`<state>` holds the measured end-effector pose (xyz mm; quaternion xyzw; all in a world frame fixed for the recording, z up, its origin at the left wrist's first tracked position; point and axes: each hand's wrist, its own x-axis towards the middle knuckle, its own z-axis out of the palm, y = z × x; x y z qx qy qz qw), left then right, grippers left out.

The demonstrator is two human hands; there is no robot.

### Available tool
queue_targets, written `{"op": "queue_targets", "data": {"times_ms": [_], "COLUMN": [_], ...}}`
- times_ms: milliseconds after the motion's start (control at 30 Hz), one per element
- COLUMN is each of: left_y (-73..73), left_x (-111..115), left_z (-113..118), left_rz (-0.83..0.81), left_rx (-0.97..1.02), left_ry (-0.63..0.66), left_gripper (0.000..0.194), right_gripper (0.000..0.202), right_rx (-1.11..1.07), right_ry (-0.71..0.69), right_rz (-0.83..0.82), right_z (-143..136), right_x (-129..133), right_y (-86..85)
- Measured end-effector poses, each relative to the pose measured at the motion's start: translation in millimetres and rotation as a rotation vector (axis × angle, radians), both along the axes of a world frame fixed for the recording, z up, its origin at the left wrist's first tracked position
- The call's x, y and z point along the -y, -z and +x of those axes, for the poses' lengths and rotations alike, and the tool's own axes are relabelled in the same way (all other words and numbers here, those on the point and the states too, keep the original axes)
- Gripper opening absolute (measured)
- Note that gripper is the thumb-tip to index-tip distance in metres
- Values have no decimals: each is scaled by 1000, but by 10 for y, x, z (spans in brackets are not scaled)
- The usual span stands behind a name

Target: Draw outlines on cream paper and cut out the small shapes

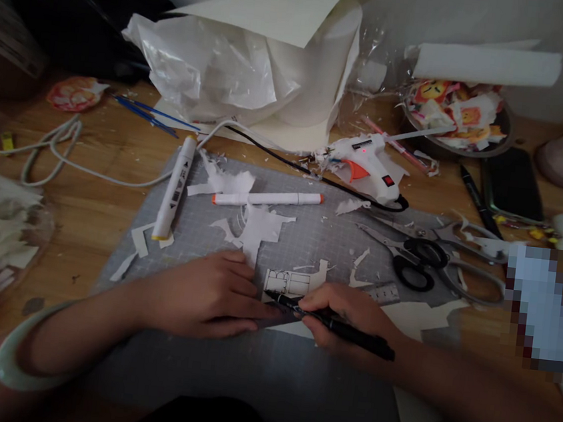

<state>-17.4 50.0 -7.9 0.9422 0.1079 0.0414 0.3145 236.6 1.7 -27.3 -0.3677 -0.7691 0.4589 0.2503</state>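
Observation:
My right hand (346,312) grips a black pen (356,336), its tip touching a small white paper piece (299,283) with a black-lined window-like drawing. My left hand (212,294) lies flat to the left of the drawing, fingers stretched out and pressing down at the paper's lower edge. A metal ruler (386,292) shows its end beyond my right hand; the rest of it is largely hidden by the hands. Cut paper scraps (262,226) lie just above my left hand on the grey cutting mat (184,369).
Two markers, one yellow-capped (174,189) and one orange-capped (267,199), lie on the mat. Black-handled scissors (414,262) and larger metal scissors (475,278) sit right. Behind are a white glue gun (366,166) with its cord, a bowl of wrappers (462,119) and a phone (513,182).

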Motion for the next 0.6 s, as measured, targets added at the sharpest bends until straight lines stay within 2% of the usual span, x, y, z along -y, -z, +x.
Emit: {"op": "queue_targets", "data": {"times_ms": [433,600], "left_y": [16,2], "left_x": [2,1], "left_z": [-9,-1], "left_rz": [2,6], "left_rx": [13,19], "left_ry": [-3,-15], "left_gripper": [28,27], "right_gripper": [10,10], "right_rx": [30,12], "right_ry": [9,62], "right_rz": [-25,-58], "right_z": [-14,0], "right_x": [-22,-9], "right_y": [-84,-60]}}
